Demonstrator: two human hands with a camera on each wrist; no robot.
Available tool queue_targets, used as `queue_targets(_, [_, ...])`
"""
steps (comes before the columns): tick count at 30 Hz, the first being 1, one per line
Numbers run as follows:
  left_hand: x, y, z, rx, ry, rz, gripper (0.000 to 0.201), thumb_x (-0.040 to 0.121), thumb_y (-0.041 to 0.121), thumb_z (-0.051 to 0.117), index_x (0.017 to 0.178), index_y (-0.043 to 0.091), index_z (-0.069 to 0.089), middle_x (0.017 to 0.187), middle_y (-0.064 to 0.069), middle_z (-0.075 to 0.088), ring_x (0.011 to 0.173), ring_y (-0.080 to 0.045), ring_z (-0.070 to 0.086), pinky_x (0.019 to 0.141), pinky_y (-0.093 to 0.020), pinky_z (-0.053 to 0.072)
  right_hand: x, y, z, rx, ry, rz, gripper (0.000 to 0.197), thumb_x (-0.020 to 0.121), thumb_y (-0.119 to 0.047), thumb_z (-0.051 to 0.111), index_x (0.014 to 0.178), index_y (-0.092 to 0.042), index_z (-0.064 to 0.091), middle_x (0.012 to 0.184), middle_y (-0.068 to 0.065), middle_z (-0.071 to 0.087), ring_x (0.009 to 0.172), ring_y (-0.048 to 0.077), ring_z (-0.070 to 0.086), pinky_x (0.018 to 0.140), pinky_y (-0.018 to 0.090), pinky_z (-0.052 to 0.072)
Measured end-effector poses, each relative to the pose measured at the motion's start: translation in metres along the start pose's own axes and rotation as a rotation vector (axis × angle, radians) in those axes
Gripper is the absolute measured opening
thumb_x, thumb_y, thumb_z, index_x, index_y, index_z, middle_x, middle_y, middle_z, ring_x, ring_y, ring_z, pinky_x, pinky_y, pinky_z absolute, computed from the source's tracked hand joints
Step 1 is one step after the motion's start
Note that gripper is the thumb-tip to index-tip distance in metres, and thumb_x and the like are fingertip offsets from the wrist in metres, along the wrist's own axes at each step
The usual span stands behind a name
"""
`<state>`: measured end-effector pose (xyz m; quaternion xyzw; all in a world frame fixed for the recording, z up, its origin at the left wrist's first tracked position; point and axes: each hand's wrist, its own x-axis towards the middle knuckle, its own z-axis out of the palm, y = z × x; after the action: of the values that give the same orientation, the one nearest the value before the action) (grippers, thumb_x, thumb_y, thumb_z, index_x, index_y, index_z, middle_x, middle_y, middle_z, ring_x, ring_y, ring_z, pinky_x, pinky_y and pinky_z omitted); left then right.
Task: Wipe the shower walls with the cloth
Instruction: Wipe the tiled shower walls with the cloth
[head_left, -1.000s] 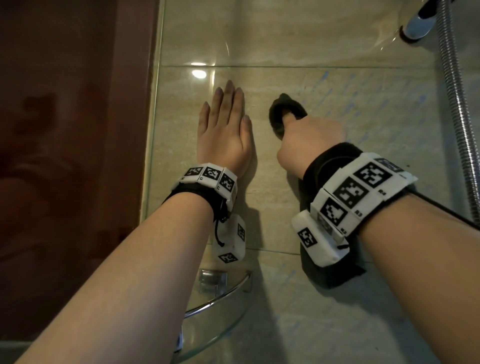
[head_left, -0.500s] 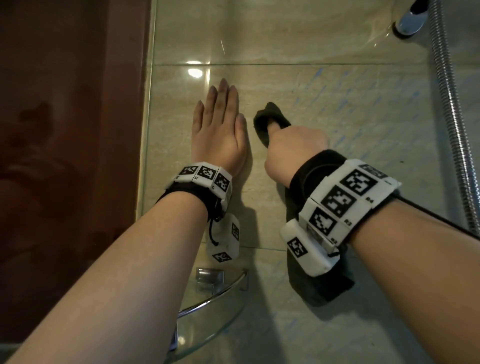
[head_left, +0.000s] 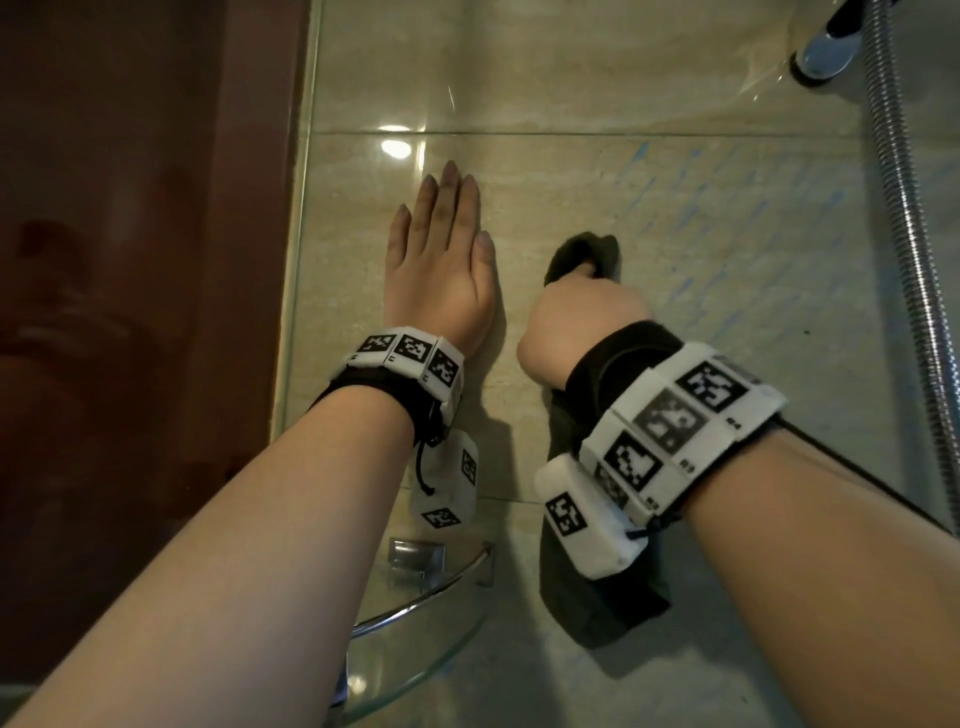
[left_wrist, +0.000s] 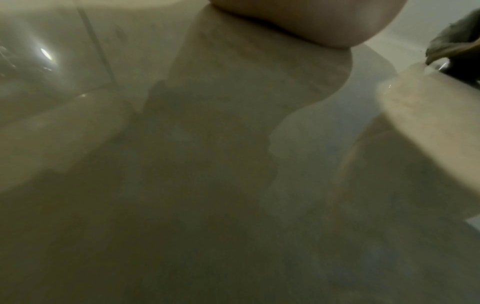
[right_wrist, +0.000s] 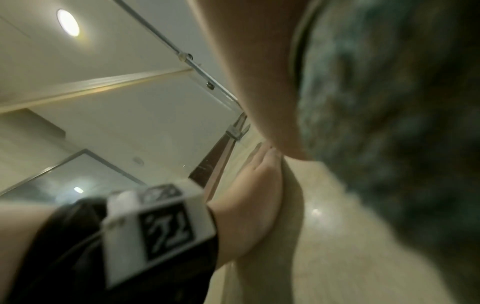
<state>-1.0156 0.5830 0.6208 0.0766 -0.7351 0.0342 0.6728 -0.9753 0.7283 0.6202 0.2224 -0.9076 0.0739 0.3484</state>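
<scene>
right hand (head_left: 582, 322) lower with cloth (head_left: 597, 597) | left hand (head_left: 441, 275) flat on wall (head_left: 675, 218)

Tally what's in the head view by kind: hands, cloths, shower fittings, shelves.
Hands: 2, the left hand flat on the tiled wall, the right hand gripping the dark cloth.
Cloths: 1.
Shower fittings: 2, the metal hose and a chrome fitting.
Shelves: 1, the glass corner shelf.
Total: 6.

Probably bathroom: tiled wall (head_left: 571, 78), shower hose (head_left: 904, 208)
</scene>
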Motion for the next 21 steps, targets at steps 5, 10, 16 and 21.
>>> queue_targets(5, [0.0,0.0,-0.001,-0.018,-0.004,-0.001,0.054,0.101,0.031,0.019,0.153,0.016,0.012,0.161,-0.002,0.006,0.147,-0.016,0.002,0.117,-0.033,-0.006,-0.01,-0.011,0.02,0.032,-0.025,-0.048,0.067,0.095,-0.015,0.043,0.146,0.012,0.008,0.134,0.015,0.052,0.112,0.023,0.058,0.072,0.031,0.038])
queue_targets(10, [-0.001,0.001,-0.002,-0.012,-0.007,-0.003,0.054,0.102,0.031,0.02,0.153,0.017,0.01,0.161,-0.001,0.005,0.147,-0.015,0.001,0.117,-0.032,-0.005,0.002,-0.007,0.011,0.039,0.047,-0.027,0.063,0.095,-0.017,0.043,0.149,0.0,0.014,0.127,0.01,0.057,0.112,0.025,0.058,0.071,0.033,0.033])
queue_targets(16, [-0.002,0.0,-0.001,-0.006,0.01,0.007,0.056,0.099,0.033,0.017,0.153,0.017,0.014,0.16,0.0,0.008,0.147,-0.014,0.003,0.117,-0.032,-0.005,0.013,0.006,-0.014,0.009,0.088,0.024,0.064,0.098,-0.019,0.039,0.149,0.004,0.008,0.133,0.014,0.052,0.116,0.028,0.055,0.073,0.033,0.032])
queue_targets(21, [-0.001,0.001,-0.003,-0.004,-0.003,-0.002,0.055,0.1,0.032,0.018,0.153,0.017,0.011,0.161,0.0,0.006,0.147,-0.014,0.002,0.117,-0.032,-0.006,0.001,0.01,-0.004,-0.047,0.02,0.042,0.064,0.098,-0.018,0.036,0.145,0.014,0.006,0.141,0.019,0.044,0.118,0.029,0.053,0.079,0.035,0.038])
